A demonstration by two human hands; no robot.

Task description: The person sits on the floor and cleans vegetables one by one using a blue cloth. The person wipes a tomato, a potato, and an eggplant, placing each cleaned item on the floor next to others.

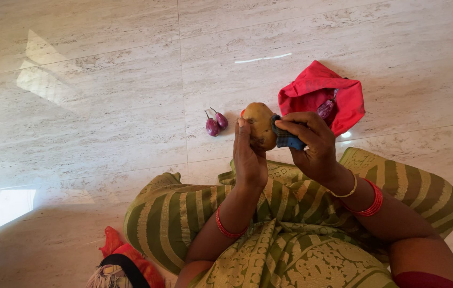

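My left hand [249, 157] holds a brown potato [259, 123] up in front of me, fingers wrapped on its left side. My right hand [311, 144] presses a small blue checked cloth [286, 137] against the potato's right side. Both wrists wear red bangles. On the floor just behind the potato lie two small purple eggplants [215, 123].
A red cloth bag [322, 96] lies open on the marble floor beyond my right hand, with a purple eggplant [326, 108] in its mouth. My lap is covered by green striped fabric [290, 234]. A red and black bundle [125, 264] sits at lower left.
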